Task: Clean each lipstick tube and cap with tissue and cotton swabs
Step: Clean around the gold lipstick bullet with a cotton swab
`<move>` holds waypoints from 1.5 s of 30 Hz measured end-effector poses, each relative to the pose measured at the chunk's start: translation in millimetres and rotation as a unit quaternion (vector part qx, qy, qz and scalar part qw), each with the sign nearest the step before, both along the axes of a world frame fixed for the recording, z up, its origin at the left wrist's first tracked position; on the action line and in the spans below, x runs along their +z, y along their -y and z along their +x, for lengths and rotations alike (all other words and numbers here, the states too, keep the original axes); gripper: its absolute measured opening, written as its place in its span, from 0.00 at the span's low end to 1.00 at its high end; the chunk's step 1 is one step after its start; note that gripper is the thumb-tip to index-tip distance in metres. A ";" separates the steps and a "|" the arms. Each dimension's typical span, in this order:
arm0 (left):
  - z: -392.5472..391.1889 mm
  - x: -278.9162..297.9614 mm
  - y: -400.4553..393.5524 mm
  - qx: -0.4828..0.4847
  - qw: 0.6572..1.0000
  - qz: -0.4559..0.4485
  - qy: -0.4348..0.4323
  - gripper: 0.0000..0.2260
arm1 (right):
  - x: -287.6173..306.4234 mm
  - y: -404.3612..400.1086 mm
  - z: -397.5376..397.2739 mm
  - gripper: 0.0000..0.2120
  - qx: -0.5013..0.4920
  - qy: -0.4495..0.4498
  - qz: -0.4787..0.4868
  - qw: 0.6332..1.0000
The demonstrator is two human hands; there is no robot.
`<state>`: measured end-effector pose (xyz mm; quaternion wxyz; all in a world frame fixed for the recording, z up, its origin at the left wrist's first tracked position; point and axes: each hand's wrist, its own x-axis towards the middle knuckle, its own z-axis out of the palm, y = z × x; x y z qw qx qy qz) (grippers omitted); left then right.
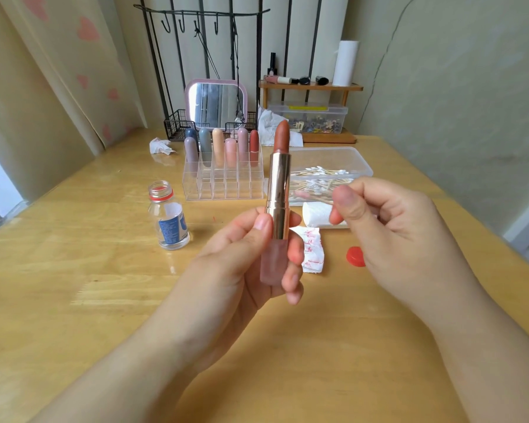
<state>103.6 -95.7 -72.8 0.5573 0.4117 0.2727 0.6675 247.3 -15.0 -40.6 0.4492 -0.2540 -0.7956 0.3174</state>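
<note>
My left hand [257,254] grips an uncapped lipstick [278,190] upright by its frosted pink base. It has a rose-gold tube, and the brown-red bullet is twisted up. My right hand [388,230] hovers just right of the tube, apart from it, with curled fingers. Its thumb and forefinger seem to pinch a thin cotton swab [316,198] with a pink-stained tip pointing left. A folded white tissue [318,215] and a red-stained tissue [312,248] lie on the table behind my hands. An open box of cotton swabs [327,172] sits beyond them.
A clear acrylic organizer [223,178] holds several capped lipsticks. An open small bottle [169,218] stands at the left and its red cap [355,256] lies at the right. Crumpled tissues [161,146], a mirror [216,103] and a wooden shelf [310,87] sit at the back.
</note>
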 end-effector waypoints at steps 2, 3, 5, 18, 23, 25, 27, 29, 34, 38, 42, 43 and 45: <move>-1.0 0.2 -1.2 0.001 1.000 -0.003 0.000 0.12 | 2.7 -0.8 2.4 0.14 0.019 -0.003 -0.011 1.000; -1.2 0.1 -1.5 0.002 1.000 -0.005 0.002 0.12 | 4.1 -1.2 3.6 0.14 0.026 -0.001 -0.015 1.000; -1.4 0.0 -2.0 0.005 1.000 -0.010 0.009 0.12 | 5.2 -1.8 5.6 0.13 0.041 0.013 -0.017 0.999; 0.2 1.3 -0.5 -0.007 1.000 -0.013 0.018 0.13 | -4.4 5.1 0.4 0.04 0.017 0.025 0.081 0.996; -0.4 1.2 0.1 -0.012 1.000 -0.013 0.015 0.13 | -3.8 8.9 0.7 0.06 0.022 0.020 0.107 0.994; 0.2 0.7 0.2 -0.013 1.000 -0.012 0.014 0.13 | -3.1 8.2 0.9 0.05 -0.001 0.011 0.118 0.993; 0.7 0.0 -0.1 -0.016 1.000 -0.011 0.012 0.13 | -2.5 7.3 1.5 0.03 -0.009 -0.003 0.111 0.994; 0.4 -0.4 -0.4 -0.021 1.000 -0.011 0.015 0.13 | -2.5 7.6 2.0 0.05 0.003 0.002 0.119 0.993; -1.3 -1.2 -1.5 -0.034 0.999 -0.005 0.024 0.13 | -2.2 8.8 2.0 0.05 -0.001 0.010 0.130 0.992; -2.2 -0.4 -1.7 -0.060 0.997 0.006 0.040 0.13 | -1.6 6.0 4.9 0.06 0.026 0.009 0.107 0.994; 0.3 4.1 1.9 -0.059 0.997 -0.011 0.049 0.14 | -1.6 5.2 3.7 0.05 0.029 0.009 0.095 0.995; 1.0 5.1 2.9 -0.060 0.997 -0.014 0.052 0.15 | -2.0 4.3 3.6 0.05 0.022 0.004 0.090 0.996; 1.5 6.2 3.9 -0.061 0.996 -0.016 0.055 0.15 | -1.8 4.2 4.4 0.05 0.034 -0.001 0.084 0.996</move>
